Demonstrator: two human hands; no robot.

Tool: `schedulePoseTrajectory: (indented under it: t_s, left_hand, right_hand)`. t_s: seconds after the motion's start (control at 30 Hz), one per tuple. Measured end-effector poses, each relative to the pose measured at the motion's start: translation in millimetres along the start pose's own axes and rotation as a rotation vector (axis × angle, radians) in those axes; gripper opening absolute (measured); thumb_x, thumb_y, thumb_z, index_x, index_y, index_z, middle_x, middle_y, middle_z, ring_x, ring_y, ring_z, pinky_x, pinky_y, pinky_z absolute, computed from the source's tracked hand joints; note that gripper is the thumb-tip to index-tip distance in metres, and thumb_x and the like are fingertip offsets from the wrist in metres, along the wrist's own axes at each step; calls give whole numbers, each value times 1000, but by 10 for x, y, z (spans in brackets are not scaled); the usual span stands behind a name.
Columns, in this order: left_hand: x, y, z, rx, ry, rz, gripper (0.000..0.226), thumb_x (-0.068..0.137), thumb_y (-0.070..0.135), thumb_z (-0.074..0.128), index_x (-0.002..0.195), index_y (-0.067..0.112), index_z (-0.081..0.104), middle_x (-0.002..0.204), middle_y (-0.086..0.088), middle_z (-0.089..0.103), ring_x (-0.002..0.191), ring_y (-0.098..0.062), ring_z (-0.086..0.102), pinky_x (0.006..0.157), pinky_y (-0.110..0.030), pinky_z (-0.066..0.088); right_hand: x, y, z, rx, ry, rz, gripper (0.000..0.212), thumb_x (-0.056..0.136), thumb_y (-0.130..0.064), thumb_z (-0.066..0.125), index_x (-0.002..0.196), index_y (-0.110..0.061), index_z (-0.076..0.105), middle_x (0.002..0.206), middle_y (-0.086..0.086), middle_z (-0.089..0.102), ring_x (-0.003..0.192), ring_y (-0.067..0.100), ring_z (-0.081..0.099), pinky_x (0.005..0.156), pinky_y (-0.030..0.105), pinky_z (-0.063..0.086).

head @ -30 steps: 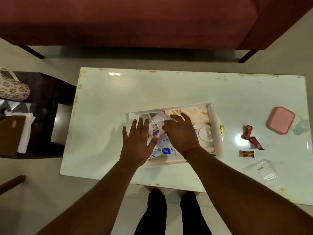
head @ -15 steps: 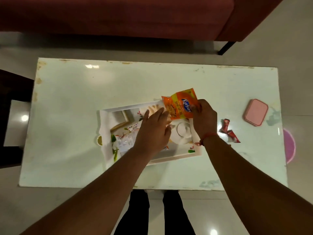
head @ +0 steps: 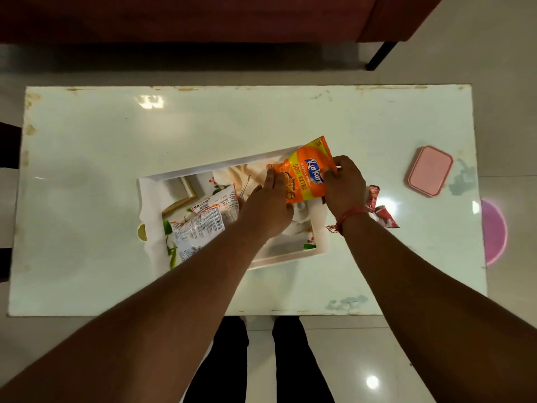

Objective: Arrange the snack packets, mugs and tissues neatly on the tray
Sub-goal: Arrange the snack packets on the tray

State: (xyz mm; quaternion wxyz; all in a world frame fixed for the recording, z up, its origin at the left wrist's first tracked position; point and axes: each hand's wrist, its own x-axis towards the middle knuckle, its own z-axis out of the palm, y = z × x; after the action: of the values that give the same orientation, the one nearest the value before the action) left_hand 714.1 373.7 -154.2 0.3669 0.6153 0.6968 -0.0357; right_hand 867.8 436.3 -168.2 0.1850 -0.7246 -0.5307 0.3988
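A white printed tray (head: 151, 193) lies tilted in the middle of the table. Over its far right part I hold an orange Kurkure snack packet (head: 305, 173) with both hands: my right hand (head: 344, 184) grips its right edge, my left hand (head: 270, 205) pinches its left edge. Silvery snack packets (head: 203, 219) lie printed side down in the tray's left half, partly under my left forearm. No mug or tissue can be made out.
Red candy wrappers (head: 380, 210) lie just right of the tray, by my right wrist. A pink lidded box (head: 430, 174) sits near the table's right end. The glossy white table (head: 116, 141) has a red sofa (head: 203, 16) beyond it. My legs stand at the near edge.
Both hands left the silvery packets in the tray. My right hand brought in the orange packet, and my left hand has now taken hold of its other edge.
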Motion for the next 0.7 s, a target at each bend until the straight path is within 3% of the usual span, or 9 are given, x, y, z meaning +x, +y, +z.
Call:
schedulePoseTrajectory:
  t_s: [0.13, 0.27, 0.37, 0.43, 0.6, 0.7]
  left_hand:
    - [45, 75, 34, -151, 54, -37, 75, 97, 28, 51, 156, 13, 6, 165, -8, -3, 127, -36, 52, 97, -46, 50]
    - [91, 86, 69, -122, 36, -48, 75, 97, 25, 50, 156, 12, 5, 165, -10, -5, 122, -37, 55, 95, -47, 52]
    - [114, 66, 94, -93, 52, -47, 75, 97, 23, 49, 155, 10, 3, 164, -13, -3, 129, -39, 48, 101, -47, 47]
    - [104, 36, 89, -89, 73, -57, 75, 97, 24, 48, 155, 11, 2, 164, -14, 0, 134, -40, 42, 106, -49, 43]
    - [-158, -149, -26, -135, 252, 13, 71, 97, 25, 51, 155, 13, 13, 163, -14, 15, 146, -34, 25, 116, -46, 26]
    - [-440, -390, -116, -128, 437, 56, 62, 96, 19, 50, 152, 12, 25, 160, -10, 26, 147, -26, 24, 120, -42, 18]
  right_hand:
    - [-68, -18, 113, 202, 66, 73, 12, 98, -23, 53, 109, -20, 58, 102, -4, 64, 85, 11, 64, 58, 9, 43]
    - [-52, 5, 147, 97, 67, 38, 18, 100, -27, 49, 111, -16, 57, 107, -1, 66, 87, 13, 62, 60, 11, 42]
    - [-7, 2, 88, 13, 62, 21, 27, 99, -28, 50, 121, -13, 56, 119, 8, 65, 103, 23, 64, 79, 30, 53]
    - [-24, 18, 26, -28, 89, 16, 35, 97, -27, 54, 129, -13, 52, 126, 11, 60, 113, 26, 59, 93, 42, 52]
    - [-408, 59, -45, -134, 253, -194, 35, 94, -22, 58, 127, -11, 54, 124, 12, 55, 115, 26, 51, 98, 34, 40]
    - [-817, -40, 111, -111, 169, -276, 26, 92, -17, 58, 117, -12, 57, 117, 12, 57, 108, 28, 52, 95, 43, 44]
